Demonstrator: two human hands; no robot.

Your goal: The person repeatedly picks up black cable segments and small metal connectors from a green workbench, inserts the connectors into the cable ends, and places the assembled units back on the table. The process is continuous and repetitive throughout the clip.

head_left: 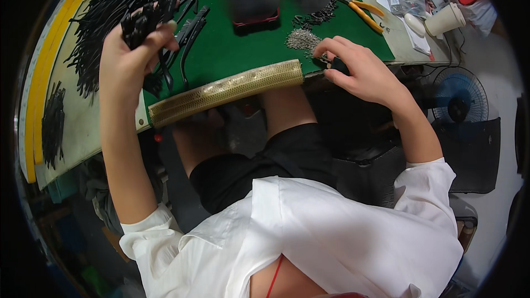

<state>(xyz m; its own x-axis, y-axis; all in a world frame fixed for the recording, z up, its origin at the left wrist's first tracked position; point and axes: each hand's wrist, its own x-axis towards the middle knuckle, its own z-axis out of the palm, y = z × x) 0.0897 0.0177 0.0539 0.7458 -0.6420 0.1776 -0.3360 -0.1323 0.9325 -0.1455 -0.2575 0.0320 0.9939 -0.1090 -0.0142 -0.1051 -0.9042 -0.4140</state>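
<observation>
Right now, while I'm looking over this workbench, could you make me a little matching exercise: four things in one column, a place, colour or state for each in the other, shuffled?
Things:
1. Left hand
2. Small metal pieces
3. Pliers
4. Mesh strip

Descriptions:
A. Orange handles
B. Gold-coloured, along the near edge of the green mat
C. Holding black pieces
D. Silvery, heaped beside the right hand

Pairs: 1-C, 2-D, 3-A, 4-B

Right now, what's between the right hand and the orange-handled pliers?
Only a bare stretch of green mat separates the right hand from the orange-handled pliers, head view.
</observation>
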